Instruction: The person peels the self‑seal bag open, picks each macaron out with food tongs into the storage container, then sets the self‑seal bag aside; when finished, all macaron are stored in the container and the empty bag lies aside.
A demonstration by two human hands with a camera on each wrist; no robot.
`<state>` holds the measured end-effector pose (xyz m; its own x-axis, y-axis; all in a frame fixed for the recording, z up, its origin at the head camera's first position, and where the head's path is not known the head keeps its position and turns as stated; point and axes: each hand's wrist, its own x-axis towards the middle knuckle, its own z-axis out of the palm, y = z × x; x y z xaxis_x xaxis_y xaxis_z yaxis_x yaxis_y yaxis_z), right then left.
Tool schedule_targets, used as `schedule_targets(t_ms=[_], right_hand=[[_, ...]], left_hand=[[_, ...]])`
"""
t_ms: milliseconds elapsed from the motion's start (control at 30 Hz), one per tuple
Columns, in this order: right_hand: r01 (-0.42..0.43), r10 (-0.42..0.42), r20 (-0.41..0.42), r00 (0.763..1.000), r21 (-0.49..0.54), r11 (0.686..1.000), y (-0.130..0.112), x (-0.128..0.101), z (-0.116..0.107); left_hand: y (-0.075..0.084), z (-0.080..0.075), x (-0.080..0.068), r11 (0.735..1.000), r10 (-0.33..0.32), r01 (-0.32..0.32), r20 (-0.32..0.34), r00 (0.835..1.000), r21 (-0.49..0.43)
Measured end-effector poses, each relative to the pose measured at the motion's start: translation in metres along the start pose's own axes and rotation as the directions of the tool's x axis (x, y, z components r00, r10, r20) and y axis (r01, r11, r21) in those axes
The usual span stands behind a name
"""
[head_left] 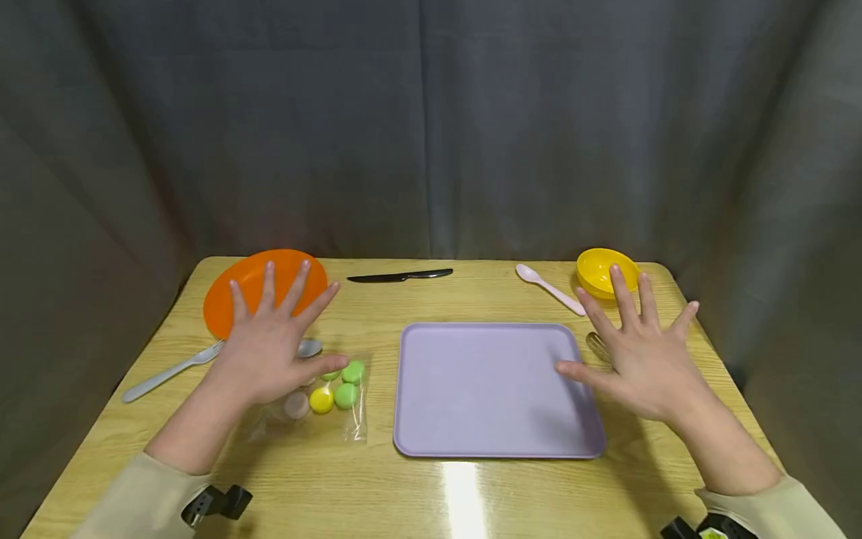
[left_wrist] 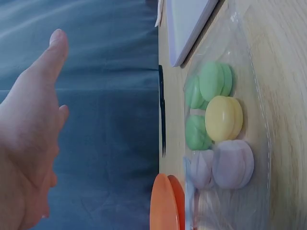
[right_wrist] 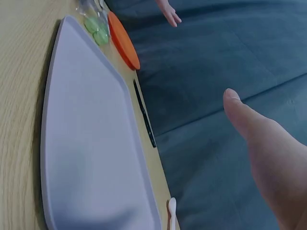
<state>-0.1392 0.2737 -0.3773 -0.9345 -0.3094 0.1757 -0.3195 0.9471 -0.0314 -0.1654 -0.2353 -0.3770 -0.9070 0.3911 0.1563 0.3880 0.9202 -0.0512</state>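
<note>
Keeping your left hand (head_left: pixel 269 352) spread-fingered and empty, lower it squarely onto the clear plastic bag of coloured macarons (head_left: pixel 330 393), right hand (head_left: pixel 643 359) likewise open.

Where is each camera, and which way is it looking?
Head: worn above, looking down at the wooden table; both hands, left hand and right hand, show.
Left wrist: sideways along the table at the clear bag of macarons; thumb shows.
Right wrist: low across the lilac plastic tray; thumb shows.
All share the black knife.

left hand (head_left: pixel 269 352) — palm down, fingers spread | right hand (head_left: pixel 643 352) — palm down, fingers spread, holding nothing
</note>
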Motion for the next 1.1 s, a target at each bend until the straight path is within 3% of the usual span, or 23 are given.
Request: schedule_targets(t_ms=[200, 367, 600, 733, 867, 967, 1100], right_hand=[[0.040, -0.040, -0.030, 0.999, -0.012, 0.999, -0.010, 0.006, -0.010], [0.070, -0.068, -0.072, 0.995, 0.018, 0.997, -0.019, 0.011, -0.021], [0.175, -0.133, -0.215, 0.968, 0.191, 0.966, -0.033, 0.022, -0.026], [0.232, -0.121, -0.294, 0.948, 0.380, 0.895, -0.039, 0.031, -0.023], [0.262, -0.105, -0.314, 0.944, 0.516, 0.815, -0.044, 0.038, -0.021], [0.255, -0.085, -0.300, 0.950, 0.589, 0.767, -0.047, 0.042, -0.019], [0.217, -0.053, -0.247, 0.968, 0.703, 0.678, -0.054, 0.047, -0.015]], left_hand=[[0.000, -0.008, -0.006, 1.000, 0.016, -0.016, 0.022, 1.000, -0.018], [-0.001, -0.014, -0.008, 0.995, 0.056, -0.056, -0.011, 0.998, -0.081], [-0.009, -0.012, -0.017, 0.966, 0.106, -0.101, 0.012, 0.994, -0.236], [-0.019, 0.001, -0.023, 0.933, 0.153, -0.129, 0.045, 0.987, -0.336], [-0.026, 0.022, -0.031, 0.899, 0.171, -0.118, 0.088, 0.981, -0.421], [-0.029, 0.036, -0.035, 0.889, 0.172, -0.100, 0.123, 0.977, -0.447], [-0.032, 0.048, -0.038, 0.886, 0.168, -0.084, 0.147, 0.975, -0.455]])
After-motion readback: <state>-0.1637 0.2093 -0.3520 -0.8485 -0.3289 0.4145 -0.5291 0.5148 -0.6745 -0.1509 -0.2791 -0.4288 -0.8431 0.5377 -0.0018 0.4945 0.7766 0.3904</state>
